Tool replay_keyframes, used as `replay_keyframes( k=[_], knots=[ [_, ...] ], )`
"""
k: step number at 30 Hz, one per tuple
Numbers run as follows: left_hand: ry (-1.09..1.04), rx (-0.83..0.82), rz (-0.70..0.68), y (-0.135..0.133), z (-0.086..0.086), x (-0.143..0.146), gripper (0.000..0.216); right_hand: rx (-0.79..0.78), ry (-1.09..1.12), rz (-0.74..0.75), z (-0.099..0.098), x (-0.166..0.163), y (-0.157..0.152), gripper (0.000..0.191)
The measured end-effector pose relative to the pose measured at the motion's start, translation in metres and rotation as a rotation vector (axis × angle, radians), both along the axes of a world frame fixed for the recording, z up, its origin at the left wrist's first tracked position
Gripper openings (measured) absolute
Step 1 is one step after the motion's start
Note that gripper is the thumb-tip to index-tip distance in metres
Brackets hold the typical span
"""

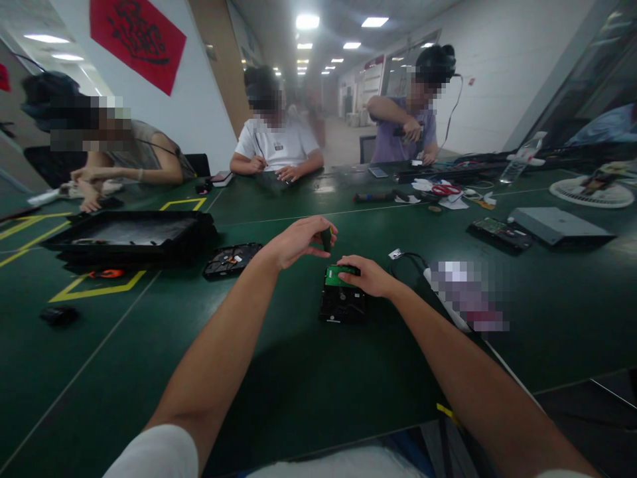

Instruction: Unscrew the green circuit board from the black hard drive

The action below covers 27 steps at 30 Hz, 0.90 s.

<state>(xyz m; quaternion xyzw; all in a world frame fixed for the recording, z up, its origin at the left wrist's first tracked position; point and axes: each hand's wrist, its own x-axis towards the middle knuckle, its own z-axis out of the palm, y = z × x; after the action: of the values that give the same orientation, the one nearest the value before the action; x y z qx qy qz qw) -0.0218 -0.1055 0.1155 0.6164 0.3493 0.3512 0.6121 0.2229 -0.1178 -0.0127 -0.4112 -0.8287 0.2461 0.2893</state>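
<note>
Near the middle of the table lies a black hard drive (pixel 342 305) with a green circuit board (pixel 333 275) on its far half. My right hand (pixel 368 273) bends over the drive's far right part, thumb on the board and fingers at the far edge; part of the board is hidden beneath it. Above and left of the drive, my left hand (pixel 304 240) is closed round a short, dark screwdriver handle (pixel 326 240) held upright. I cannot make out the screwdriver's tip. A second, round-edged drive part (pixel 231 259) rests on the table beyond my left forearm.
Black stacked trays (pixel 134 229) stand at the left. A white power strip (pixel 448 299) with a cable is right of my right hand. Farther right are another drive (pixel 500 234), a grey box (pixel 562 224) and a water bottle (pixel 522 159). Several people work across the table.
</note>
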Motion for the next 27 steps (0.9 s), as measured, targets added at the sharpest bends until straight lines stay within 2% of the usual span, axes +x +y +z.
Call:
replay_keyframes(
  k=[9,17,27],
  knots=[
    [0.054,-0.001,0.046,0.0007,0.0005,0.0007,0.03,0.008,0.001,-0.014,-0.0037,0.0,0.0023,0.036],
    [0.009,-0.042,0.057,-0.0044,0.0036,0.0044,0.024,0.011,-0.015,0.003,-0.0012,0.0001,0.0024,0.037],
    [-0.02,-0.065,0.003,-0.001,-0.0004,0.0021,0.028,0.002,-0.008,0.007,-0.0009,0.0005,0.0014,0.037]
  ],
)
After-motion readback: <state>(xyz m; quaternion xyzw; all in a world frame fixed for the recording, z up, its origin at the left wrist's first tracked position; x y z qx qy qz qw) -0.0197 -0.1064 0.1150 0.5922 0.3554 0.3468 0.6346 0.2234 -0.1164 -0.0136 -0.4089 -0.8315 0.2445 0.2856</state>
